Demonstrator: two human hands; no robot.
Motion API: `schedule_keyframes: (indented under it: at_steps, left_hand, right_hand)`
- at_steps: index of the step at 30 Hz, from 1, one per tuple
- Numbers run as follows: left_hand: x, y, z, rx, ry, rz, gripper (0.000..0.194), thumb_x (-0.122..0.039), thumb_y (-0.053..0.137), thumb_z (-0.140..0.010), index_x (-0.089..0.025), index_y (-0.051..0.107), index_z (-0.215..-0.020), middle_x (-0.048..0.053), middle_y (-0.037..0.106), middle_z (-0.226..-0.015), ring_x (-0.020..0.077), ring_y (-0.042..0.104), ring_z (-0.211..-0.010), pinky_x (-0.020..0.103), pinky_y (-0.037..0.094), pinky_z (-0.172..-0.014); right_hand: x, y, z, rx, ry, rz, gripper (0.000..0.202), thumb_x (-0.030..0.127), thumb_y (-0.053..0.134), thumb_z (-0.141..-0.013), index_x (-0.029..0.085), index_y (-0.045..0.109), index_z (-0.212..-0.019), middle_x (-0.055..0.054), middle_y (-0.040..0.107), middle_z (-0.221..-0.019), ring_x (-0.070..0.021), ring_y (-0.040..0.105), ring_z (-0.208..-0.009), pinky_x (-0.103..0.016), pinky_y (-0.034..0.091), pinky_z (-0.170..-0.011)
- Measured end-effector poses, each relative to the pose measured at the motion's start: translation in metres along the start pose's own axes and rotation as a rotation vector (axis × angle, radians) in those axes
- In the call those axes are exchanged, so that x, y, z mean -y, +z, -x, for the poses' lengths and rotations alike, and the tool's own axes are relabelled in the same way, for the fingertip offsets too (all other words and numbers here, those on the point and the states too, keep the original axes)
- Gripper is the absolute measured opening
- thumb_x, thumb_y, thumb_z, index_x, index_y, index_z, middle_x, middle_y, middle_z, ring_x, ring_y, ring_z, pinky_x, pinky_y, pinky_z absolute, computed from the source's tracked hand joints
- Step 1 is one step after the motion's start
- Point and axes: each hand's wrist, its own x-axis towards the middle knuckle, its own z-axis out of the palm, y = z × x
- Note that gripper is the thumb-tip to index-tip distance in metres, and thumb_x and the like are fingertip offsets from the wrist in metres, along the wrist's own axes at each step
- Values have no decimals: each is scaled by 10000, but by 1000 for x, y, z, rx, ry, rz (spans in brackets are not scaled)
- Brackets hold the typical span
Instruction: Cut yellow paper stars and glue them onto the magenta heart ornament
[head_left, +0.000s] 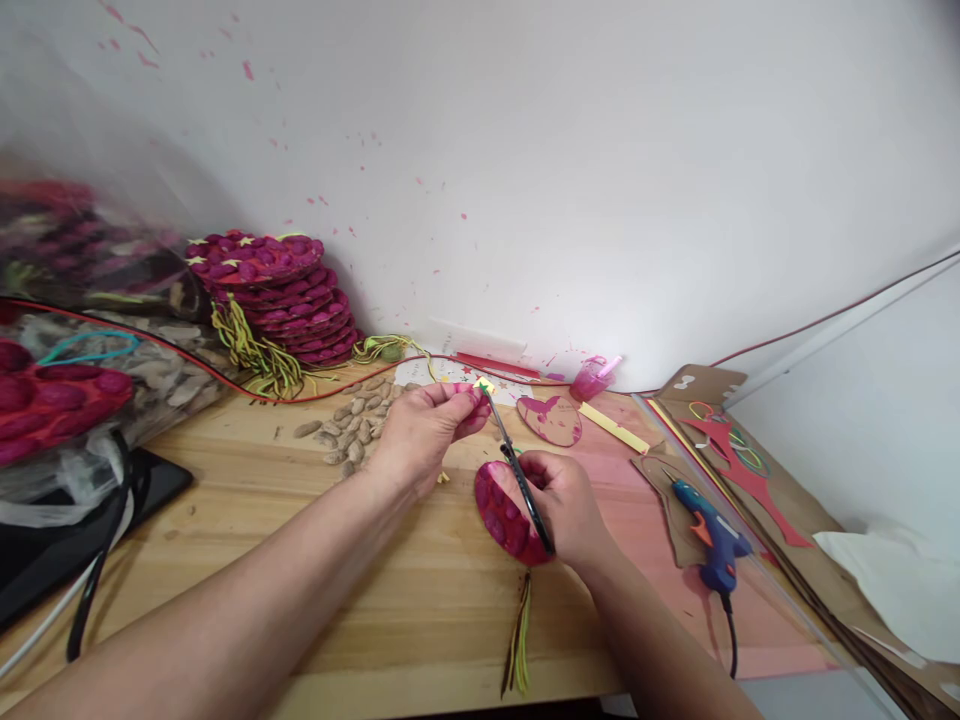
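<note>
My left hand (pixel 424 430) pinches a small piece of yellow paper (pixel 487 383) between thumb and fingertips. A green star shape shows on or against it. In my right hand (pixel 570 505) is a pair of scissors (pixel 529 492) with black handles, its blades pointing up to the paper. Below the scissors a magenta oval with raised bumps (pixel 495 515) lies on the wooden table (pixel 300 590), partly covered by the right hand. A yellow, green and dark tassel (pixel 519 640) hangs from its lower edge. Small yellow scraps (pixel 443 477) lie under the left wrist.
Peanuts (pixel 352 425) spread behind my left hand. A stack of magenta bumpy ovals (pixel 300 305) stands at back left beside plastic bags. A pink cup (pixel 590 380), yellow strip (pixel 613 428) and blue glue gun (pixel 712 540) sit right. A red cord (pixel 247 388) crosses the back.
</note>
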Motion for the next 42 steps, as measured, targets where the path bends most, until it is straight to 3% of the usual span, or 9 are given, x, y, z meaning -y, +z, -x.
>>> schedule_keyframes:
  at_steps: [9, 14, 19, 29, 36, 40, 42]
  left_hand:
    - [3, 0, -3, -38, -14, 27, 171, -139, 817, -686, -82, 656, -666, 28, 677, -671, 100, 646, -637, 258, 580, -720]
    - [6, -1, -4, -51, -23, 27, 113, -96, 750, -748, -70, 658, -686, 31, 674, -661, 96, 649, -624, 248, 583, -704]
    - [8, -2, -6, -49, -7, 20, 150, -119, 791, -711, -73, 651, -686, 24, 667, -649, 92, 642, -611, 248, 584, -705]
    - [13, -4, -9, -59, 33, 23, 160, -134, 802, -703, -80, 652, -705, 20, 671, -660, 96, 648, -618, 257, 583, -716]
    - [1, -7, -15, -102, -4, -10, 109, -82, 756, -741, -73, 661, -688, 30, 680, -641, 89, 652, -575, 207, 574, -643]
    - [-3, -7, -11, 46, -140, -99, 78, -76, 762, -734, -63, 690, -710, 69, 703, -659, 103, 663, -563, 188, 569, -582]
    - [-2, -7, -7, 143, -227, -172, 50, -73, 753, -741, -54, 707, -738, 86, 710, -664, 106, 663, -558, 172, 558, -549]
  right_hand:
    - [-11, 0, -2, -32, -64, 205, 329, 432, 632, -841, 173, 562, -651, 29, 506, -580, -115, 430, -563, -217, 302, -495]
    - [-10, 0, -3, -67, -79, 311, 380, 472, 628, -839, 179, 525, -620, 44, 446, -565, -108, 401, -560, -216, 289, -498]
    - [-8, 1, -4, -113, -115, 425, 458, 537, 610, -837, 184, 469, -581, 50, 371, -551, -99, 345, -543, -221, 261, -492]
    - [-10, 3, -7, -131, -182, 534, 414, 504, 595, -857, 193, 489, -605, 39, 470, -547, -107, 359, -532, -241, 279, -513]
    - [4, -13, -2, -50, -68, 459, 400, 503, 665, -798, 186, 544, -586, 22, 537, -546, -120, 461, -523, -235, 299, -473]
    - [17, -36, -3, -43, 49, 153, 366, 515, 690, -779, 186, 575, -668, 47, 501, -517, -96, 433, -413, -225, 287, -405]
    - [24, -44, -8, -50, 26, 11, 374, 520, 714, -757, 184, 572, -672, 49, 497, -517, -95, 457, -392, -217, 274, -372]
